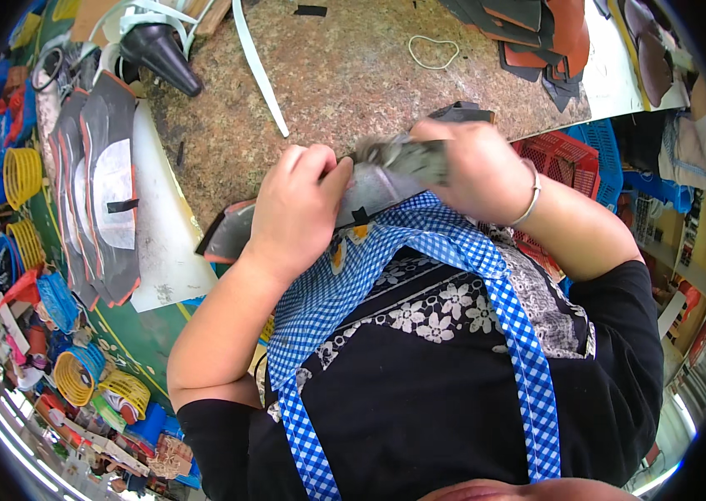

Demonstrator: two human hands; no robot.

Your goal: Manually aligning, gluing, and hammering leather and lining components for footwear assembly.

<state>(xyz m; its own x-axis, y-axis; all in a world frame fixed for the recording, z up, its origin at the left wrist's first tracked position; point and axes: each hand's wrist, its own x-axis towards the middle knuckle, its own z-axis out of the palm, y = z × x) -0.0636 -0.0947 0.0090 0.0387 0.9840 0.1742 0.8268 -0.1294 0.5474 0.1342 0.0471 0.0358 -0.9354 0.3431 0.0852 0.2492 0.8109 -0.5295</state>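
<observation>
While your left hand [295, 204] clamps the long grey, orange-edged panel [372, 194] and your right hand [478, 171] grips a blurred grey wad [410, 160], uneven pulling could skew it.

Curved piece [380, 193] between the fingers [313, 161]: grey, orange-edged. Below them, apron [320, 309]: blue-and-white check. Beyond them, tabletop [336, 75]: mottled brown.

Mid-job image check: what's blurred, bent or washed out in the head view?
In the head view, the right hand and grey item at its fingers look motion-smeared, hiding the item's detail; the head view shows the left hand and white strap more crisply; toward the head view's rim, fisheye curvature increases, with black corners and bright white streaks lower left.
</observation>
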